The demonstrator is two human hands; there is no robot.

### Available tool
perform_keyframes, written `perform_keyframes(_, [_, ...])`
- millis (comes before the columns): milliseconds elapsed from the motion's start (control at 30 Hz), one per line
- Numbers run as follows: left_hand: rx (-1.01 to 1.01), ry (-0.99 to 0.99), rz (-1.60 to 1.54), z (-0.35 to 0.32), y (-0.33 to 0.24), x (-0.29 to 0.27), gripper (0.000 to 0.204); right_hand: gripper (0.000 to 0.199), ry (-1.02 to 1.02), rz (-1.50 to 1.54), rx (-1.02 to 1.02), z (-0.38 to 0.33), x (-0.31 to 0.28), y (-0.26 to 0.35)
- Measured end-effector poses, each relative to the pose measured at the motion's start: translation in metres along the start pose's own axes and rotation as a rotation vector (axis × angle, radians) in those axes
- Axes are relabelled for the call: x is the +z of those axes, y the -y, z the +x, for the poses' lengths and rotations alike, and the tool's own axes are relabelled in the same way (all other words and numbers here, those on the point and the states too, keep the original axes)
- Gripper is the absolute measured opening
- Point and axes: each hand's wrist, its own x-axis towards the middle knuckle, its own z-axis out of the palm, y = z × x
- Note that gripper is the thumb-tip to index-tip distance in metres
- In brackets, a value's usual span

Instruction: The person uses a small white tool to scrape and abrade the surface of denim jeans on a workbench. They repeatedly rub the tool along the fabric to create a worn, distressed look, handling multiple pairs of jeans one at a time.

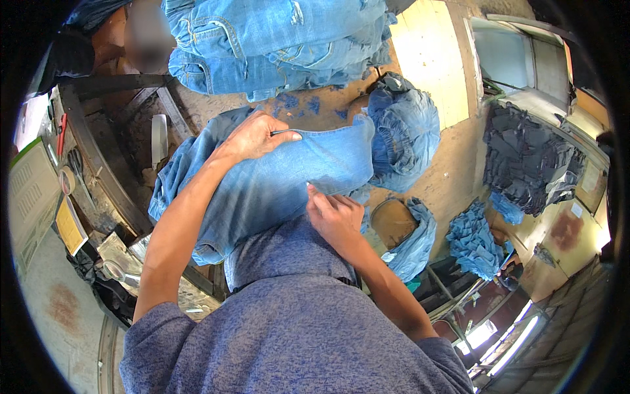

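Two hands work a light blue denim garment point(275, 177) held out in front of the person's chest.

The left hand point(252, 138) lies on top of the denim, its grip pressed around a thin dark tool point(285, 132); the right hand point(335, 217) pinches the fabric's lower edge. Folded blue jeans point(275, 39) are stacked above, a bundled denim roll point(407, 131) to the right. At far left a flat yellow label point(67, 225) and a pale green-edged sheet point(29, 197) lie on the table point(98, 171).
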Motion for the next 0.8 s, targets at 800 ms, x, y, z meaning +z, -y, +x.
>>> perform_keyframes(800, [-0.035, 0.017, 0.016, -0.001, -0.007, -0.003, 0.061, 0.015, -0.103, 0.039, 0.010, 0.005, 0.011, 0.008])
